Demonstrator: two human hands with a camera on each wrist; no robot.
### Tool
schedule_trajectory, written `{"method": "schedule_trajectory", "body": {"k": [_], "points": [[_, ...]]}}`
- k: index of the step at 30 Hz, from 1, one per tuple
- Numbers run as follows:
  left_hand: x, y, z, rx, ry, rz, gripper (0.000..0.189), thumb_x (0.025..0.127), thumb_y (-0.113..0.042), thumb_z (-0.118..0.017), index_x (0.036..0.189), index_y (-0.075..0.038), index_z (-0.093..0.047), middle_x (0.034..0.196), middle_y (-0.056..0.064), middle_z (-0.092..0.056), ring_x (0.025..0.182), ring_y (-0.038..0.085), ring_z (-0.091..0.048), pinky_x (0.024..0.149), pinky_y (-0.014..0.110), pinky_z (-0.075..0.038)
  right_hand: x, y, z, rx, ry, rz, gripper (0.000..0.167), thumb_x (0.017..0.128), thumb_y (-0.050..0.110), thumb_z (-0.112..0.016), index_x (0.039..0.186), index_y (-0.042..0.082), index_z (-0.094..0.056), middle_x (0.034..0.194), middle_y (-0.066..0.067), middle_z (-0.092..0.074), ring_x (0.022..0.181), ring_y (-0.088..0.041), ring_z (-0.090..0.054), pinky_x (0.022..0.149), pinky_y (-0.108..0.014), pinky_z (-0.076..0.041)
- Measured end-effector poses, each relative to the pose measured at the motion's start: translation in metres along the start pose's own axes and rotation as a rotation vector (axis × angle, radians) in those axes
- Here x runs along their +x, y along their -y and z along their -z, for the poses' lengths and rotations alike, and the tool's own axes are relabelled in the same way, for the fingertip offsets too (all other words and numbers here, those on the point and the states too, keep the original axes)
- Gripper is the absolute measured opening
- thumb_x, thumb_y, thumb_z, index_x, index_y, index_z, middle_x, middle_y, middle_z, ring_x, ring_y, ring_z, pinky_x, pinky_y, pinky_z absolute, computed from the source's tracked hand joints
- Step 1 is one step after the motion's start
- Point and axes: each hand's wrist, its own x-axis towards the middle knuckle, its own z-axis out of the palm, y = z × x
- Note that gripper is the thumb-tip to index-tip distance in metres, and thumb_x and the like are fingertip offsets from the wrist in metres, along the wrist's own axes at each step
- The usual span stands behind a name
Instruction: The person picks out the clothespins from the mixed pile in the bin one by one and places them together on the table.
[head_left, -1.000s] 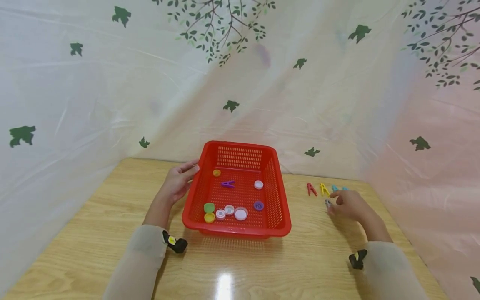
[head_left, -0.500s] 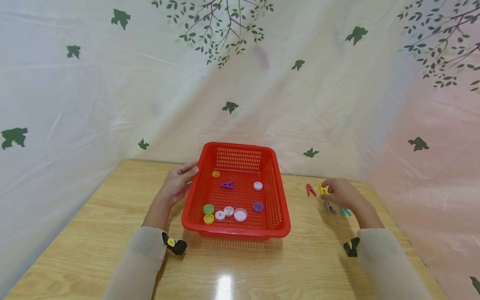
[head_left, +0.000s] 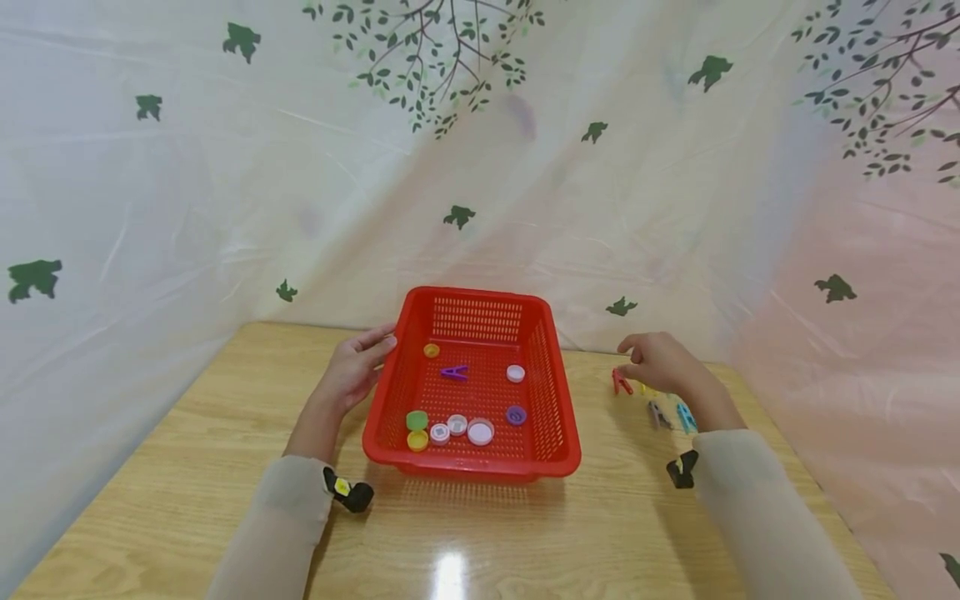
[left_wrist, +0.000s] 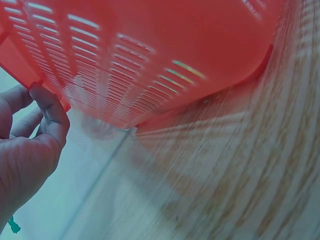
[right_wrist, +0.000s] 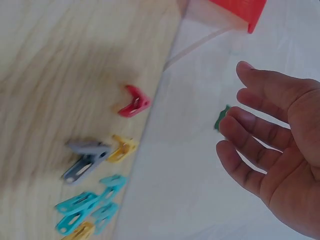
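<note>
In the head view my left hand [head_left: 356, 367] holds the left rim of a red plastic basket [head_left: 472, 463]; its thumb and fingers pinch the rim in the left wrist view. Inside lie a purple clothespin [head_left: 454, 372], a green cap [head_left: 417, 420], a white cap [head_left: 515, 373] and several other caps. My right hand [head_left: 663, 367] hovers over the table at the right, fingers loosely bent and holding nothing in the right wrist view. Close by its fingertips lies a red clothespin [right_wrist: 135, 102]. A yellow clothespin [right_wrist: 122, 148], a grey clothespin [right_wrist: 86, 160] and blue clothespins [right_wrist: 77, 211] lie beside it.
The wooden table [head_left: 480, 533] meets a pale curtain [head_left: 330, 208] with leaf prints along its back edge. The same curtain hangs at the left and right sides. The basket stands in the middle of the table, left of the clothespins.
My right hand has moved left and back, from beside the grey clothespin, past the yellow one, to the red one. The left hand stays at the basket rim.
</note>
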Motion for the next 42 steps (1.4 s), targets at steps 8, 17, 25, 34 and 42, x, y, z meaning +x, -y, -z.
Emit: {"method": "schedule_trajectory", "body": {"k": [8, 17, 25, 34, 42], "points": [[-0.001, 0.001, 0.0, -0.008, 0.002, -0.001, 0.053, 0.102, -0.024, -0.065, 0.152, -0.013, -0.05, 0.148, 0.014, -0.054, 0.119, 0.024, -0.063, 0.094, 0.037, -0.058, 0.013, 0.021, 0.007, 0.026, 0.0, -0.004, 0.037, 0.096, 0.02, -0.073, 0.124, -0.004, -0.066, 0.085, -0.008, -0.067, 0.068, -0.018, -0.058, 0.064, -0.033, -0.056], [0.001, 0.001, -0.001, -0.019, 0.004, -0.009, 0.052, 0.103, -0.022, -0.064, 0.152, -0.011, -0.05, 0.147, 0.014, -0.055, 0.116, 0.022, -0.065, 0.093, 0.036, -0.059, 0.025, 0.043, 0.013, 0.003, -0.029, 0.058, 0.034, 0.095, 0.019, -0.073, 0.122, -0.003, -0.068, 0.082, -0.005, -0.066, 0.069, -0.018, -0.058, 0.067, -0.035, -0.057], [0.001, 0.0, -0.001, -0.029, -0.005, -0.006, 0.053, 0.102, -0.021, -0.065, 0.152, -0.01, -0.05, 0.147, 0.014, -0.055, 0.114, 0.02, -0.066, 0.093, 0.036, -0.059, 0.035, 0.067, 0.017, 0.04, -0.019, 0.014, 0.036, 0.096, 0.019, -0.073, 0.125, -0.001, -0.067, 0.093, -0.012, -0.069, 0.078, -0.024, -0.062, 0.072, -0.036, -0.061], [0.0, 0.001, 0.0, -0.026, -0.008, -0.002, 0.052, 0.103, -0.021, -0.064, 0.152, -0.01, -0.05, 0.147, 0.014, -0.054, 0.117, 0.023, -0.064, 0.093, 0.036, -0.059, 0.045, 0.089, 0.024, 0.061, -0.036, 0.047, 0.038, 0.096, 0.019, -0.074, 0.128, 0.0, -0.066, 0.1, -0.013, -0.069, 0.085, -0.027, -0.063, 0.075, -0.038, -0.061], [-0.001, 0.001, -0.001, -0.026, -0.007, -0.004, 0.052, 0.102, -0.021, -0.065, 0.151, -0.01, -0.05, 0.147, 0.015, -0.055, 0.116, 0.022, -0.064, 0.093, 0.036, -0.059, 0.054, 0.114, 0.028, 0.048, -0.052, 0.071, 0.038, 0.095, 0.022, -0.075, 0.127, 0.002, -0.067, 0.104, -0.013, -0.069, 0.091, -0.028, -0.062, 0.08, -0.04, -0.059]]}}
